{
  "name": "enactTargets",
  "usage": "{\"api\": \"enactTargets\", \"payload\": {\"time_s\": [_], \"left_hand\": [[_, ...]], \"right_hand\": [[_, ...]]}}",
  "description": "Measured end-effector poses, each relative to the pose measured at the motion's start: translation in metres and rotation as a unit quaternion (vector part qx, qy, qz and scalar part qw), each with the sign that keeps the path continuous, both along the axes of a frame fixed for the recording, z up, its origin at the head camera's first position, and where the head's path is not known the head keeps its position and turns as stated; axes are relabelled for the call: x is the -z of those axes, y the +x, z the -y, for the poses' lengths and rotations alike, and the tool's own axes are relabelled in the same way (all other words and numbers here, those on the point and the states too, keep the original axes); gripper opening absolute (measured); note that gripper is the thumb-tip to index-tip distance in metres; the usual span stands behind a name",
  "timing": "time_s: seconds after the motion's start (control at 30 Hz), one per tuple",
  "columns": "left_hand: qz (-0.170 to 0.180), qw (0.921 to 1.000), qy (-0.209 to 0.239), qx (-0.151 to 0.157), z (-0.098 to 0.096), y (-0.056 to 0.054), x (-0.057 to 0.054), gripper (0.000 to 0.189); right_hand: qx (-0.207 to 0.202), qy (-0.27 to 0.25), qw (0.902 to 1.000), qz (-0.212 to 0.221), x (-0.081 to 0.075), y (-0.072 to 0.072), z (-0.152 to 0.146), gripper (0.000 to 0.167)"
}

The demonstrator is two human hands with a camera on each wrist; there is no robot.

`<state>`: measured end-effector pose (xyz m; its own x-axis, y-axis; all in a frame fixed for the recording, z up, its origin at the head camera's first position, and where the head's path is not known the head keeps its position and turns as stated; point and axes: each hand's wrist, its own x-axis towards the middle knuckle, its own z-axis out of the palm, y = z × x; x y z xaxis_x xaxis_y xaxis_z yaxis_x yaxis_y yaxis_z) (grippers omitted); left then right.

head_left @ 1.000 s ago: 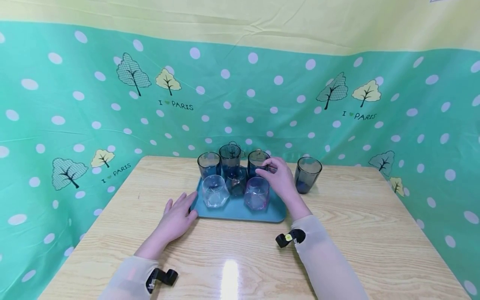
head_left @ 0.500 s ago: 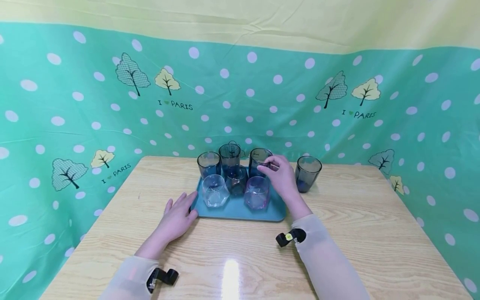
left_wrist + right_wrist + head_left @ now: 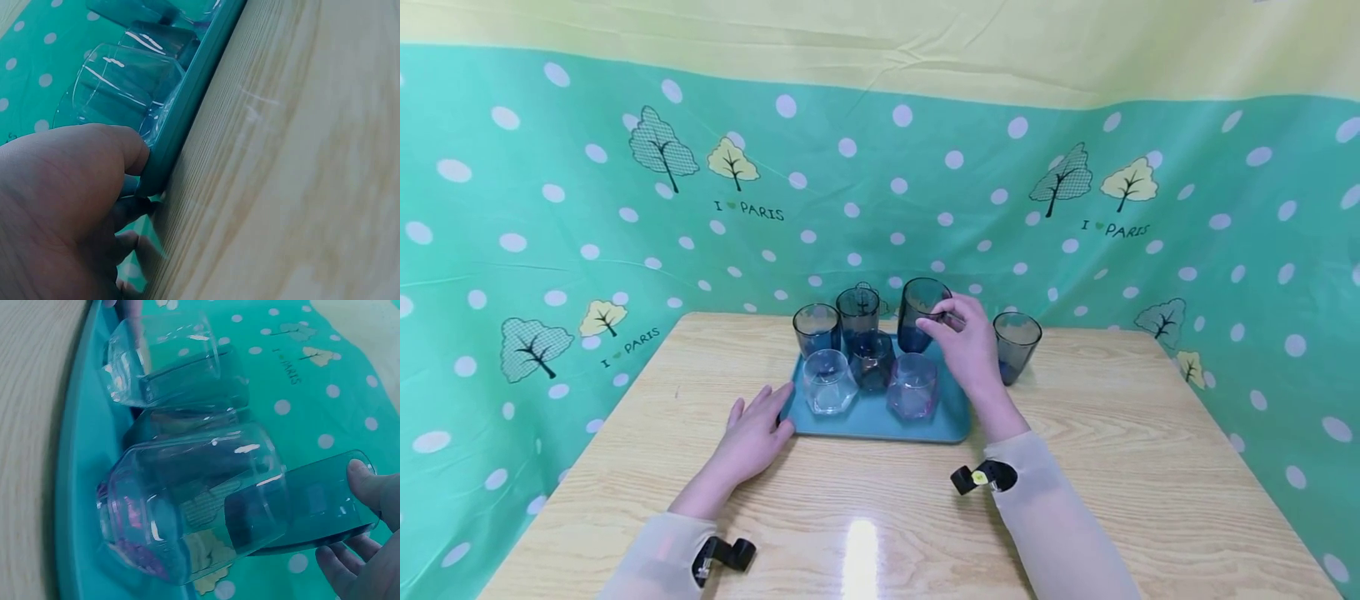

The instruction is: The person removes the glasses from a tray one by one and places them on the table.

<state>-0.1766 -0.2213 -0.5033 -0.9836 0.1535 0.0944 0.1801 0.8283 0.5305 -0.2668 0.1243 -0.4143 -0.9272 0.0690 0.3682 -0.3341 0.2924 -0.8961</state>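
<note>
My right hand pinches a tall smoky glass tumbler near its rim, thumb on one side and fingers on the other. The tumbler stays nearly upright over the back right of a blue tray, and in the right wrist view its base shows behind a clear pink-tinted glass. At the tray's front left corner, my left hand rests with fingers extended along the edge and thumb against the rim. Also on the tray stand a clear faceted glass, a dark faceted glass and two smoky tumblers.
Another smoky tumbler stands on the wooden table, to the right of the tray and partly behind my right hand. A green dotted curtain hangs along the table's back edge and sides.
My right hand has lifted the smoky tumbler from its place at the back right of the tray, up and slightly to the right. The left hand has stayed at the tray corner.
</note>
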Motion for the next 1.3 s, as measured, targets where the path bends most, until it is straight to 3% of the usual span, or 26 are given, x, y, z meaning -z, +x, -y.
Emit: {"api": "enactTargets", "payload": {"time_s": [0.3, 0.77, 1.3], "left_hand": [[-0.003, 1.0000, 0.005, 0.000, 0.001, 0.000, 0.000, 0.066], [-0.007, 0.9999, 0.014, 0.006, 0.003, -0.002, 0.002, 0.065], [-0.006, 0.9999, 0.013, 0.006, 0.003, 0.001, -0.003, 0.065]], "right_hand": [[-0.016, -0.009, 0.9998, -0.002, -0.021, 0.013, -0.008, 0.022], [-0.002, 0.035, 0.9992, 0.019, -0.053, 0.042, -0.042, 0.027], [0.005, 0.057, 0.9978, 0.033, -0.065, 0.064, -0.082, 0.035]]}}
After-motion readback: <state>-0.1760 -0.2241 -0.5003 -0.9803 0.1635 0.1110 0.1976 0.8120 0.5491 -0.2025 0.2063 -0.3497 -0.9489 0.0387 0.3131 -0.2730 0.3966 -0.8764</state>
